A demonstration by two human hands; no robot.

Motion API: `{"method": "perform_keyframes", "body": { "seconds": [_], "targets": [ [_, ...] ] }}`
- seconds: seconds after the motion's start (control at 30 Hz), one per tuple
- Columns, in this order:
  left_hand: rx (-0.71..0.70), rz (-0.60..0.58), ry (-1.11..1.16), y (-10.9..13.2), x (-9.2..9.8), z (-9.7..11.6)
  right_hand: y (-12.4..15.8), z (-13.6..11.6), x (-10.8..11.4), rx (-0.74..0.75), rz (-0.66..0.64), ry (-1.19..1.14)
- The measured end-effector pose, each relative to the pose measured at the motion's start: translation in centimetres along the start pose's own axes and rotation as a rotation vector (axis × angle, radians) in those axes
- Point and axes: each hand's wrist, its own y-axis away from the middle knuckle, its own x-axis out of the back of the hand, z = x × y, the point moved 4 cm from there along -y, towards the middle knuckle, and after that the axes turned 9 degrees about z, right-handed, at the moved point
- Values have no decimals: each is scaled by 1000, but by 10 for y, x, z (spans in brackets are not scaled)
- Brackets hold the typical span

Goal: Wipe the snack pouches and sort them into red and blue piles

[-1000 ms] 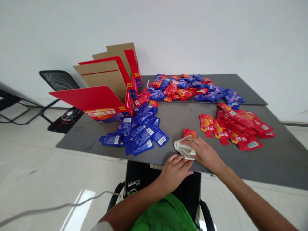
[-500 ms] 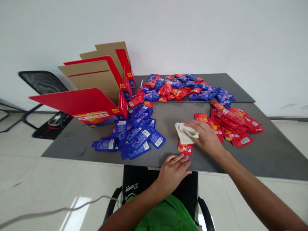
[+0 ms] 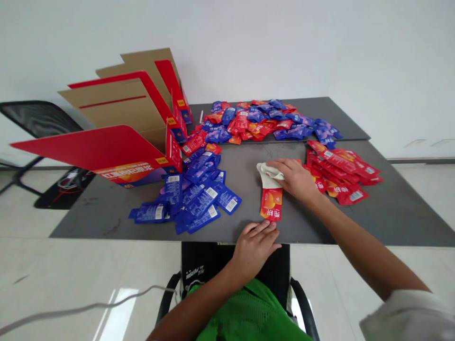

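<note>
A red foil sachet (image 3: 271, 203) lies lengthwise on the grey table, with its upper end under a crumpled white cloth (image 3: 269, 174). My right hand (image 3: 295, 180) grips that cloth and presses it down at the sachet's top. My left hand (image 3: 253, 250) rests flat at the table's near edge, its fingertips touching the sachet's lower end. The left hand holds nothing.
Blue sachets (image 3: 192, 201) lie heaped to the left, red ones (image 3: 337, 173) to the right, and a mixed pile (image 3: 256, 121) on the far slab. Red-and-cardboard display boxes (image 3: 121, 137) stand at the far left corner of the table (image 3: 106, 222).
The cloth and my right hand have slid up the sachet, so more of the sachet shows. My left hand has stayed at the table edge, and the view has tilted slightly.
</note>
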Motion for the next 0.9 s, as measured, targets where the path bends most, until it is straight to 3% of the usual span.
{"method": "perform_keyframes", "body": {
  "seconds": [0.1,0.23,0.33,0.43,0.57,0.7,0.8,0.9],
  "targets": [
    [2,0,8,-1,2,1,21,-31,19,34,18,-61],
    [42,-47,23,-2,4,0,63,-68,13,171,-220,-170],
    [32,-65,11,-2,3,0,65,-57,-4,142,-215,-160],
    [3,-31,-8,0,1,1,38,-25,-18,89,-166,-88],
    [5,9,-2,2,0,1,-1,-3,-9,26,-64,26],
    [-1,-21,-6,2,1,1,11,-31,22,14,32,-26],
    [19,-47,11,1,2,0,47,-63,24,105,-138,-151],
    [38,-53,32,0,3,-2,70,-66,8,134,-228,-208]
  ]
}}
